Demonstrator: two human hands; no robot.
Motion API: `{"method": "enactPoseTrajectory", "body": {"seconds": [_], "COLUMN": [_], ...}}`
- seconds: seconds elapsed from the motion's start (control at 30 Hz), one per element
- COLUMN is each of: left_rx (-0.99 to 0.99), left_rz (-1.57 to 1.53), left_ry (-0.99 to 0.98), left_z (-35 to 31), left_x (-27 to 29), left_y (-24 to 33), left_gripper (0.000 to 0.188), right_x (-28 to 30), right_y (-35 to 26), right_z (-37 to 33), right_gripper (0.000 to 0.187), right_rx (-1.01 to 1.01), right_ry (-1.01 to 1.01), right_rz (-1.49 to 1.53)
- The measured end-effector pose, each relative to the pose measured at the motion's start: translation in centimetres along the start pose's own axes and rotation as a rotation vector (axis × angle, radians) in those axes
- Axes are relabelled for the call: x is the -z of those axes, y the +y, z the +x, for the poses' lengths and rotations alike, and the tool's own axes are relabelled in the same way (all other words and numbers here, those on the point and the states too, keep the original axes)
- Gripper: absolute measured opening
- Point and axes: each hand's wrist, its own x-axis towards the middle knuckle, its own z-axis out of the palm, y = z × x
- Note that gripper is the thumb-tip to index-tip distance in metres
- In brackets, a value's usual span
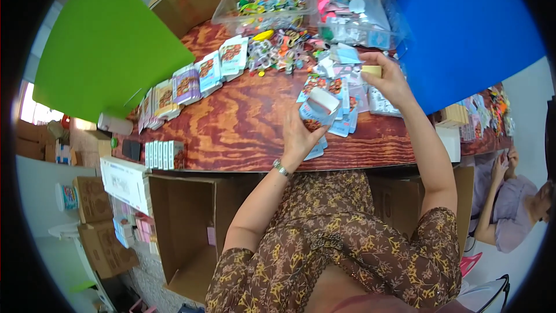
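Left hand (302,133) around carton (315,118), right hand (389,81) farther forward, fingers (377,58) around yellow piece (372,71)

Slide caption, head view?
Left hand holds a blue-and-white cardboard box; right hand pinches a pale-yellow rectangular piece.
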Motion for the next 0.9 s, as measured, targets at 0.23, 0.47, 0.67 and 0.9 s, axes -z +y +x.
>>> {"method": "enactPoseTrajectory", "body": {"seconds": [0.23, 0.47, 0.67, 0.9], "left_rx": [-0.007, 0.028, 0.015, -0.144], "left_rz": [-0.033, -0.106, -0.071, 0.024], "left_ry": [0.040, 0.139, 0.257, 0.266], "left_z": [-0.4, -1.3, -2.5, -6.4], "left_x": [0.2, 2.3, 4.0, 7.5], "left_y": [0.5, -0.3, -2.5, -6.9], "left_gripper": [0.080, 0.102, 0.114, 0.094], "right_x": [-8.2, -9.5, -15.6, -21.6], "right_y": [-4.9, -5.9, -2.1, 0.8], "right_z": [-1.8, -1.7, -4.4, -4.3], "right_gripper": [0.041, 0.035, 0.035, 0.036], "right_rx": [0.454, 0.789, 0.717, 0.560], "right_ry": [-0.247, -0.037, 0.085, -0.118], "right_rz": [-0.412, -0.387, -0.320, -0.077]}}
